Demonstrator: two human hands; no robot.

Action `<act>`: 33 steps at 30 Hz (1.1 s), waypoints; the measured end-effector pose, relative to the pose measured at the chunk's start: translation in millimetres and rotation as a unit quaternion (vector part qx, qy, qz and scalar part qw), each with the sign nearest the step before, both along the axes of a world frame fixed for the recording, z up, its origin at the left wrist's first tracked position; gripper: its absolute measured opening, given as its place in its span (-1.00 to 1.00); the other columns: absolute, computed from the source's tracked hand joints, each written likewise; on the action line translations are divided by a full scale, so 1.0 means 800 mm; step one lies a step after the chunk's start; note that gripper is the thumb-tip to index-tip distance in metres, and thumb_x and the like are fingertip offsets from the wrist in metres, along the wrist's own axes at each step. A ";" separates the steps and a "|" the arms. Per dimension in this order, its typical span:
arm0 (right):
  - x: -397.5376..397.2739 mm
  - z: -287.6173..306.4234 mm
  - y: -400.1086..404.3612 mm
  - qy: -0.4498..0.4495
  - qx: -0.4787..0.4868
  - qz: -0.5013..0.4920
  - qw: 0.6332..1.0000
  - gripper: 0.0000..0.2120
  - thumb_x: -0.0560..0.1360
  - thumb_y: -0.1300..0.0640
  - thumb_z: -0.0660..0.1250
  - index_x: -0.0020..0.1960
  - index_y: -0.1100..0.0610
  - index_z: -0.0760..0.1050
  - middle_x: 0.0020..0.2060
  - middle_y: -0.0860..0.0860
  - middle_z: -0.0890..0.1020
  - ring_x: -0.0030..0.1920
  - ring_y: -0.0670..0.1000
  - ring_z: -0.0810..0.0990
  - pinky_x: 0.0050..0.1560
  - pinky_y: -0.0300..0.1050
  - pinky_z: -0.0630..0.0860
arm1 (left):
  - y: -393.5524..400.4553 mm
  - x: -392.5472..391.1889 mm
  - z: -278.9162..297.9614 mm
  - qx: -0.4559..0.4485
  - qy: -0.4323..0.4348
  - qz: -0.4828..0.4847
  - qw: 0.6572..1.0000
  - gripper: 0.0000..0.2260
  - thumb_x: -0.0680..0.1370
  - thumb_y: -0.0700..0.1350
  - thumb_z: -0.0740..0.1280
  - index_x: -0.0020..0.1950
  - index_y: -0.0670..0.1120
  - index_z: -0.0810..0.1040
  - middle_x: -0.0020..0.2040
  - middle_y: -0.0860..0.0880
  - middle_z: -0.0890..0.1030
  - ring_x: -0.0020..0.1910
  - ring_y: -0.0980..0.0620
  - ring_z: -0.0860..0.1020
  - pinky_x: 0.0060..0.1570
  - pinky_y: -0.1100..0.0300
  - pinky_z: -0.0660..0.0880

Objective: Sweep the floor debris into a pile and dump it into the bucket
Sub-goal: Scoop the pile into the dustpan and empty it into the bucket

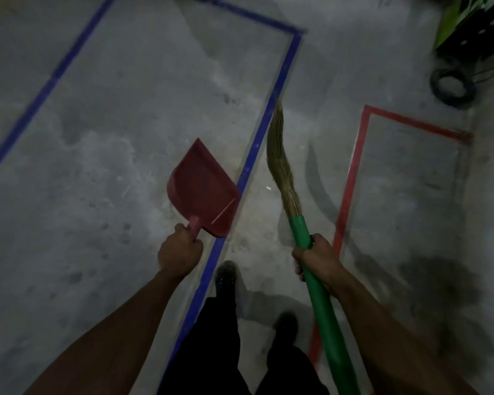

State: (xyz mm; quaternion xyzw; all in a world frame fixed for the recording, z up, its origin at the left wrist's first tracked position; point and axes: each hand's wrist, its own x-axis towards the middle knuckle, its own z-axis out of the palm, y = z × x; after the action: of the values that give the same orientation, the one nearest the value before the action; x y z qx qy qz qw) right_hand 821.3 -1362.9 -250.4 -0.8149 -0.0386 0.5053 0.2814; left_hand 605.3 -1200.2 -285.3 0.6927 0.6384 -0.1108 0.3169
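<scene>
Debris (267, 189) showed only as pale flecks and dust on the concrete floor (97, 138) beside the blue tape line (257, 143). Right hand (315, 259) gripped the green broom handle (320, 295); left hand (180, 250) gripped the red dustpan (203, 189), held clear. Short, low strokes toward one spot would probably gather it best. No bucket was visible.

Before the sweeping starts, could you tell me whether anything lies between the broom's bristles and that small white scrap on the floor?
Nothing visible does. The white scrap lies on bare concrete just left of the broom, right of the blue tape line. No bucket is in view.
</scene>
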 end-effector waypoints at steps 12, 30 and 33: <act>-0.049 -0.286 0.138 0.065 0.009 0.037 0.997 -0.90 0.46 0.11 0.37 -0.06 0.03 0.47 -0.16 0.11 0.61 -0.20 0.14 0.63 -0.13 0.22 0.65 | 0.067 0.025 -0.252 0.009 0.057 -0.004 0.998 -0.80 0.54 -0.18 0.27 0.07 -0.26 0.37 -0.18 -0.14 0.44 -0.22 -0.15 0.46 -0.23 0.08 0.33; 0.012 -0.384 0.024 0.033 -0.056 -0.125 0.990 -0.84 0.55 0.22 0.34 0.13 0.15 0.51 -0.23 0.15 0.59 -0.46 0.05 0.55 -0.46 -0.15 0.51 | 0.062 0.038 -0.368 -0.016 0.055 -0.053 0.997 -0.74 0.49 -0.11 0.33 0.08 -0.23 0.40 -0.18 -0.14 0.50 -0.26 -0.12 0.47 -0.24 0.09 0.38; 0.007 -0.354 0.022 -0.014 -0.043 -0.077 0.996 -0.80 0.53 0.21 0.35 0.03 -0.07 0.48 -0.20 0.11 0.62 -0.41 0.07 0.59 -0.41 -0.09 0.56 | 0.061 0.046 -0.365 -0.018 0.038 -0.053 0.998 -0.76 0.48 -0.12 0.34 0.04 -0.23 0.41 -0.20 -0.14 0.51 -0.26 -0.13 0.49 -0.26 0.10 0.38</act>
State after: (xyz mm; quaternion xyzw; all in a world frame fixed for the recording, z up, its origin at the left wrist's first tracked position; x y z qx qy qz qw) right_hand 827.2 -1345.7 -533.3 -0.8337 0.0422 0.4717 0.2841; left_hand 642.3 -1151.4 -577.7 0.7150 0.6102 -0.1656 0.2983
